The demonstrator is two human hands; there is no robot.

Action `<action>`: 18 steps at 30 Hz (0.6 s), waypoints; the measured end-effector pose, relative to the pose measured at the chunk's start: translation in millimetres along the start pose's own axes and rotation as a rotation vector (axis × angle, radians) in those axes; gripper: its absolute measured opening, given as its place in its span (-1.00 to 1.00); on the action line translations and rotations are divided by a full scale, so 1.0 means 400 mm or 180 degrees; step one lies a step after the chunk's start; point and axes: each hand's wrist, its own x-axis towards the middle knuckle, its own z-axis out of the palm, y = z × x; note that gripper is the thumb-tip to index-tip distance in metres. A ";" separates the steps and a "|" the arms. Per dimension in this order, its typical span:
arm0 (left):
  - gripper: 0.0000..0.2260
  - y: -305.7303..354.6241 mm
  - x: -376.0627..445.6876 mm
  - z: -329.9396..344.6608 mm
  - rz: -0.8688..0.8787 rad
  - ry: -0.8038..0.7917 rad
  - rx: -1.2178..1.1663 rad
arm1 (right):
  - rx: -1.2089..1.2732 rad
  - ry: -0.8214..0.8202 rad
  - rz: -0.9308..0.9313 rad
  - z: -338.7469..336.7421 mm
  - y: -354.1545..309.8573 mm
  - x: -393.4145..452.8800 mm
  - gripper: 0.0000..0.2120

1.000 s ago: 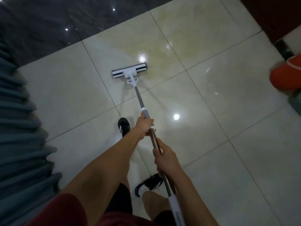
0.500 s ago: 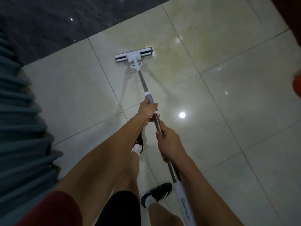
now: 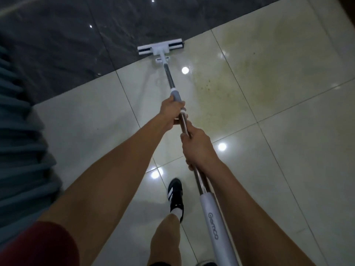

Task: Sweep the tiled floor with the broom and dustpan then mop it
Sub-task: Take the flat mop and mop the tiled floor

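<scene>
The mop (image 3: 173,89) is in use, so the mopping half of the task is judged to be the step in hand; no broom or dustpan is seen. Its white head (image 3: 161,48) lies flat on the tiled floor (image 3: 288,150), right at the seam where the pale tiles meet the dark stone tiles (image 3: 67,45), and its far edge seems to reach over that seam. The metal shaft runs back from the head toward the person.

The grey sleeve on the shaft is gripped by the left hand (image 3: 171,110), fingers curled round it. The bare metal just behind is gripped by the right hand (image 3: 197,146), also closed round it, with the two hands near each other. The white lower grip (image 3: 215,227) of the shaft is not held.

A yellowish stain with dark specks (image 3: 240,73) is spread over the pale tiles to the right of the head and shaft. As a judgement, the head is at the far end of its stroke, so the next move calls for a pull back and then a shift to the right, so that the stained patch is passed over with steady downward pressure.

The underside of the head cannot be seen, so whether the pad is wet or dirty cannot be told. The end of the shaft is cut off at the bottom edge. A black shoe (image 3: 175,196) is blurred, and a ribbed grey-blue thing (image 3: 19,131) along the left edge is too indistinct to name.
</scene>
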 end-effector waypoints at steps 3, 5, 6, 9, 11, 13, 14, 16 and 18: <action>-0.87 0.079 0.066 -0.020 0.0092 0.0079 0.0028 | -0.0043 -0.0030 0.0063 0.003 -0.089 0.077 -0.60; -0.98 0.118 0.093 -0.029 0.0130 0.0076 -0.0006 | -0.0221 -0.0018 0.0033 0.003 -0.128 0.116 -0.62; -0.96 0.129 0.106 -0.035 0.0136 0.0079 -0.0017 | -0.0299 -0.0034 0.0021 0.001 -0.139 0.129 -0.61; -0.96 0.129 0.105 -0.060 0.0085 0.0023 0.0066 | -0.0384 -0.0232 -0.0061 0.003 -0.139 0.122 -0.53; -0.92 0.095 0.077 -0.079 0.0005 -0.0043 0.0091 | -0.0509 -0.0326 -0.0163 0.019 -0.114 0.082 -0.46; -0.89 0.050 0.040 -0.095 -0.0087 -0.0080 0.0078 | -0.0560 -0.0362 -0.0213 0.040 -0.076 0.032 -0.43; -0.88 0.022 0.018 -0.104 -0.0125 -0.0054 0.0044 | -0.0570 -0.0388 -0.0208 0.048 -0.055 0.007 -0.42; -0.89 -0.030 -0.029 -0.115 -0.0180 -0.0006 -0.0035 | -0.0671 -0.0415 -0.0207 0.063 -0.011 -0.042 -0.41; -0.89 -0.089 -0.082 -0.117 -0.0222 -0.0003 -0.0092 | -0.0860 -0.0434 -0.0230 0.073 0.034 -0.098 -0.40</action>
